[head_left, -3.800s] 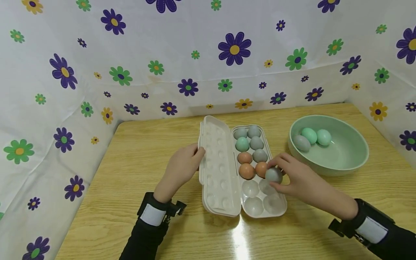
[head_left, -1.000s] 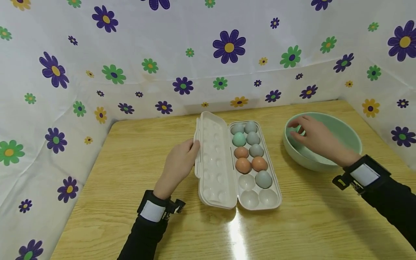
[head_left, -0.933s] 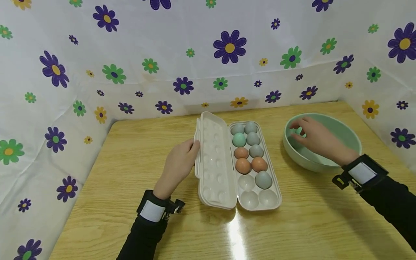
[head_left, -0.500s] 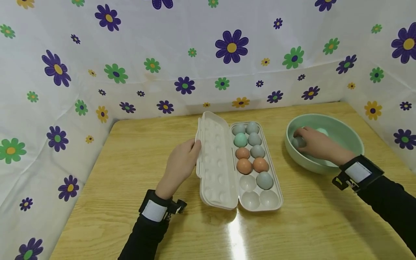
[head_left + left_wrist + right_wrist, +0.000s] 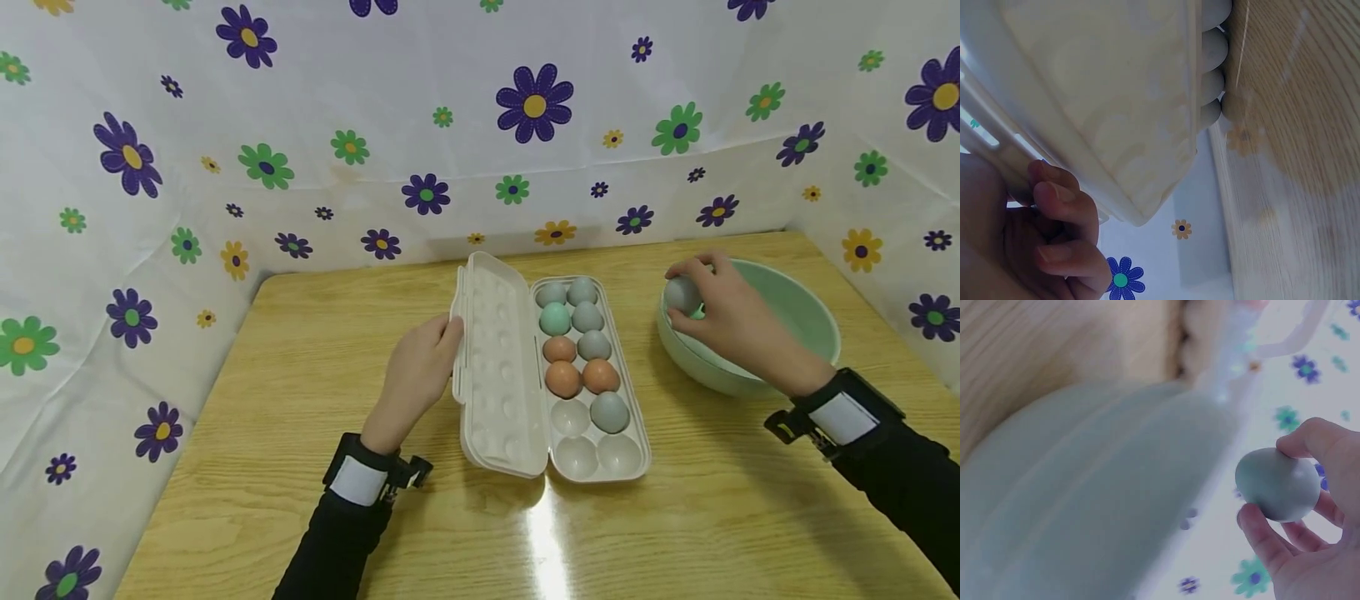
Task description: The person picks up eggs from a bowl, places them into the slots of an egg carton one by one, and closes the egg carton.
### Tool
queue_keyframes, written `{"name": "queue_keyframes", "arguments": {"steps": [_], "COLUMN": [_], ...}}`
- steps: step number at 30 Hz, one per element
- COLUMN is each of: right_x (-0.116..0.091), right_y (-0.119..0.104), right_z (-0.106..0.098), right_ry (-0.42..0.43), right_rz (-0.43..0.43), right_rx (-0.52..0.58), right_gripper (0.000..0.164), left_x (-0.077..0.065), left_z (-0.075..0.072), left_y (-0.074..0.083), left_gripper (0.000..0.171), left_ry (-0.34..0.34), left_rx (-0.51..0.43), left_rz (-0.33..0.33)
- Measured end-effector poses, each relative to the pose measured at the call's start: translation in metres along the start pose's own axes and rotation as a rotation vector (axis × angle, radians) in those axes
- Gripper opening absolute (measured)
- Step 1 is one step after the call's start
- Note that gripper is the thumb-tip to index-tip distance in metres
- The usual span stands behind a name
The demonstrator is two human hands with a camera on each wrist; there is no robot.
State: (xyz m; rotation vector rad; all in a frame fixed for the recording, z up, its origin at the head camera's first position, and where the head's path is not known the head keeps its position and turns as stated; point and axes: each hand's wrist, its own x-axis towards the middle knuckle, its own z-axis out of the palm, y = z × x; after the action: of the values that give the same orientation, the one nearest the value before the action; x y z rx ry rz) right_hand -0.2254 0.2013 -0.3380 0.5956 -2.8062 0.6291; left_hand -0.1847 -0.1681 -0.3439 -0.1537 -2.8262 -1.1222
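My left hand (image 5: 420, 367) holds the raised lid (image 5: 501, 375) of a white plastic egg carton by its outer edge. In the left wrist view, its fingers (image 5: 1069, 209) curl at that edge. My right hand (image 5: 742, 321) pinches a grey egg (image 5: 681, 295) at the near-left rim of the pale green bowl (image 5: 798, 321). In the right wrist view the same egg (image 5: 1275, 482) sits between thumb and fingertips, apart from the bowl's wall (image 5: 1097, 487). The carton's base (image 5: 645, 454) carries grey, green and brown eggs; bare cups show at its near end.
A sliver of a green egg (image 5: 699, 313) shows inside the bowl under my right hand, which hides the rest there. The wooden table (image 5: 322, 350) is backed by flower-printed white cloth (image 5: 375, 108) on its far, left and right sides.
A grey egg was set in the carton's near part earlier. My right hand then reached into the bowl and has risen with another grey egg. The left hand keeps its hold on the lid.
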Motion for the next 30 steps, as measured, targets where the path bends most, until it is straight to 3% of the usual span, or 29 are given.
{"name": "queue_keyframes", "arguments": {"steps": [4,15,23,30], "right_x": [-0.001,-0.016,-0.028,-0.031], "right_y": [-0.024,-0.082,-0.094,-0.095], "right_z": [-0.003,0.021,0.060,0.072], "right_ry": [0.015,-0.133,-0.099,-0.119], "right_rz": [-0.072,-0.256,-0.399,-0.420], "right_rx": [0.013,0.066,-0.006,-0.041], "right_gripper": [0.041,0.041,0.046,0.040], "left_x": [0.001,0.005,0.005,0.006], "left_z": [0.001,0.003,0.005,0.006], "left_y": [0.000,0.001,0.001,0.000], "left_gripper": [0.043,0.042,0.041,0.041], "left_ry": [0.009,0.031,0.038,0.036], "left_rx": [-0.015,-0.015,-0.003,0.006], "left_rz": [-0.002,0.018,0.012,0.014]}}
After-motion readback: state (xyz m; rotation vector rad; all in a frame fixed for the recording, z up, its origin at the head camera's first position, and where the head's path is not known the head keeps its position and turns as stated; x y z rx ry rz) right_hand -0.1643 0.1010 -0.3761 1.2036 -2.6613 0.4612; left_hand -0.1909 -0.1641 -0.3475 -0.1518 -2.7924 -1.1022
